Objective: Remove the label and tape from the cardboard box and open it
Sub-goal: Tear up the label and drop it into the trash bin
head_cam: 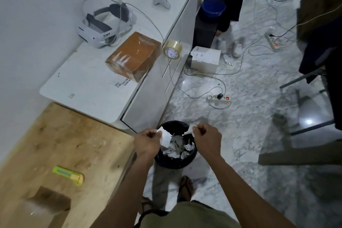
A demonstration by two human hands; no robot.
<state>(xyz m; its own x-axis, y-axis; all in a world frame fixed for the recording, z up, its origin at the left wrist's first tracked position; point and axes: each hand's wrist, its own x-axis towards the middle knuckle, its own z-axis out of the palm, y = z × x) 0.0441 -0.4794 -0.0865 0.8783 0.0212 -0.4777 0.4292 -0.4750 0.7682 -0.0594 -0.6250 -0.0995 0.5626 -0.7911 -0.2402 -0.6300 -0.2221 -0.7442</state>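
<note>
Both my hands hover over a black trash bin (167,161) that holds several torn white paper scraps. My left hand (148,139) pinches a white piece of label (165,137). My right hand (206,136) pinches a smaller torn piece (189,131). The two pieces are apart. A brown cardboard box (132,55) wrapped in clear tape lies on the white cabinet (88,89), far from both hands. Another brown box (49,201) sits at the near left on the wooden table (74,144), partly blurred.
A green utility knife (68,175) lies on the wooden table. A tape roll (172,49), a white headset (104,26) and a controller (160,0) rest on the cabinet. On the marble floor are a white box (205,59), power strips (218,98), cables and a person's legs.
</note>
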